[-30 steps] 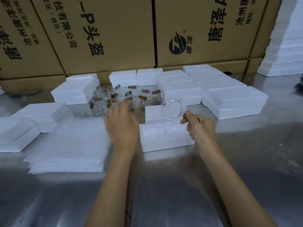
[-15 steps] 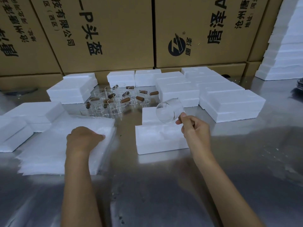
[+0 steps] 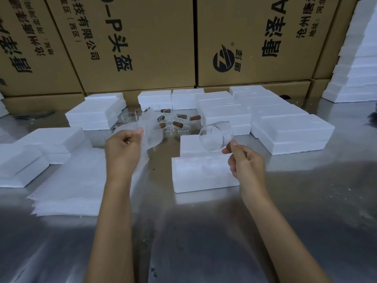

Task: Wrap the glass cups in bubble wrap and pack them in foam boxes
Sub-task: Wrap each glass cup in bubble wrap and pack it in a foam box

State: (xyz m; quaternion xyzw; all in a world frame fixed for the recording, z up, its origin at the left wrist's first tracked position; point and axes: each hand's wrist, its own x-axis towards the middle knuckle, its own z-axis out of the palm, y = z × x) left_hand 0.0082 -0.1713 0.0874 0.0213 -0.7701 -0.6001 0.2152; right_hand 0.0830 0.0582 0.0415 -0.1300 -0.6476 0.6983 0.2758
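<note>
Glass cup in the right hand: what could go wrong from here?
1. The right hand holds the glass cup only by its wooden handle, tilted above the foam box; it could slip.
2. The bubble wrap sheet in the left hand dangles near the standing cups and might snag one.

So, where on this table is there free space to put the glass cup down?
Bare steel table lies in front of the foam box and to its right, below the closed foam boxes. It is crowded between the box rows, where the other glass cups stand, and left, under the bubble wrap stack.
</note>
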